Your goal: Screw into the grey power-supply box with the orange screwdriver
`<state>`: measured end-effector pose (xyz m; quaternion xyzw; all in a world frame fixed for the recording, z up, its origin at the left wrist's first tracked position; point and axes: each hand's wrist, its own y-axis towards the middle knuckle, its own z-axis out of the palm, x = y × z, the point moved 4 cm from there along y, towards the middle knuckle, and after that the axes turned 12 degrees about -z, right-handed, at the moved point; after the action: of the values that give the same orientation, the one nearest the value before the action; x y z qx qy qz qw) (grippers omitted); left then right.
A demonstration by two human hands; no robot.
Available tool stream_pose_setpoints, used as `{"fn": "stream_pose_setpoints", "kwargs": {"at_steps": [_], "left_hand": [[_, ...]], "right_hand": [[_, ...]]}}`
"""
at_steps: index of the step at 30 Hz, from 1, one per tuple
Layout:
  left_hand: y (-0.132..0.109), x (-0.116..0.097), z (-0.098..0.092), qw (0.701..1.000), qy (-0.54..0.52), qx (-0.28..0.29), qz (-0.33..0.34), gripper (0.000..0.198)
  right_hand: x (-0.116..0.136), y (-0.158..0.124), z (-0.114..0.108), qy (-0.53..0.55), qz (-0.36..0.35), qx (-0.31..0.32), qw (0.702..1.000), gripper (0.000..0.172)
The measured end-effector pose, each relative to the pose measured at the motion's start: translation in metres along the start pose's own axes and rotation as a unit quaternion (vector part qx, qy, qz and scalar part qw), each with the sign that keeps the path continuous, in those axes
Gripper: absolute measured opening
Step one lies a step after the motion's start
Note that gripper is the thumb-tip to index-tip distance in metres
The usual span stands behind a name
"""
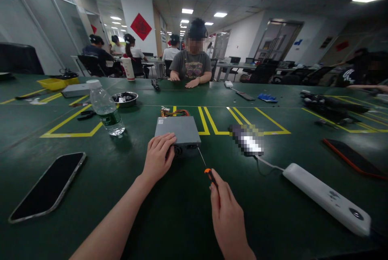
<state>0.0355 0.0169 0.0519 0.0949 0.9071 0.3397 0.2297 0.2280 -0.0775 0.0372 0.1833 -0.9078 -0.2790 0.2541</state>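
Facing the head view, the only one supplied, you have these items before you.

Item: grey metal box, flat on the green table, straight ahead of both hands, its long axis running left to right across your view; coloured wires show at its far edge.

Item: your left hand, palm down, fingers curled over the box's near-left corner and pressing on it. This hand is the nearer of the two to the box.

Item: your right hand, closed round the orange-and-black handle of a screwdriver. The shaft slants up and left, its tip at the box's near-right corner; whether it sits in a screw is too small to tell.

Surroundings: water bottle left of the box; phone near left; white power strip right; metal bowl beyond the bottle; a seated person across the table, hands resting on it.
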Motion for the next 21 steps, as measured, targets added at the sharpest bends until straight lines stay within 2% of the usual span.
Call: {"fn": "stream_pose_setpoints", "kwargs": {"at_steps": [11, 17, 21], "left_hand": [[0.001, -0.007, -0.001, 0.999, 0.033, -0.005, -0.009, 0.027], [0.010, -0.024, -0.001, 0.993, 0.114, 0.001, -0.035, 0.020], [0.016, -0.039, 0.003, 0.991, 0.127, 0.014, -0.026, 0.027]], "right_hand": [[0.006, 0.003, 0.000, -0.008, -0.009, -0.011, 1.000, 0.042], [-0.004, 0.008, -0.005, -0.019, -0.019, 0.020, 0.999, 0.039], [-0.005, 0.008, 0.000, 0.009, -0.014, 0.022, 1.000, 0.031]]}}
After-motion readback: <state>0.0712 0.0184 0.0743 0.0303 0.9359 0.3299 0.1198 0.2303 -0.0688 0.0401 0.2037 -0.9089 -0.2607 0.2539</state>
